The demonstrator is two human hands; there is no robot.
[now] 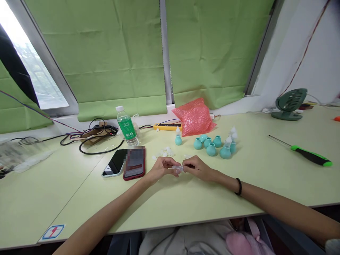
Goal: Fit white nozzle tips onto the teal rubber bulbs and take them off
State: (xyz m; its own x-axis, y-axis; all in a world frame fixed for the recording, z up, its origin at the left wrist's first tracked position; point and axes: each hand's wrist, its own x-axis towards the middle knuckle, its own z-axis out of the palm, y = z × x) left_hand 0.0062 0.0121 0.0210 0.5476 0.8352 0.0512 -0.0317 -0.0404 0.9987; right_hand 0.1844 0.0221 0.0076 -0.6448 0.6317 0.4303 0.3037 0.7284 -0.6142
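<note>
Just above the table's front half, my left hand (161,169) and my right hand (198,168) meet around a small clear plastic nozzle piece (178,168). Fingers of both hands are closed on it, the left at one end and the right at the other. Beyond them lies a scatter of small white pieces (166,152). Several teal rubber bulbs (211,149) with open necks stand to the right. A teal bulb with a clear pointed tip (178,138) stands upright behind my hands, and a further tipped bulb (225,150) is at the right of the group.
Left of my hands are a red-cased phone (135,163), another phone (114,163) and a water bottle (126,127). Pink bubble wrap (196,118) and a yellow power strip (167,126) lie at the back. A screwdriver (305,152) and a green fan (289,104) are at right.
</note>
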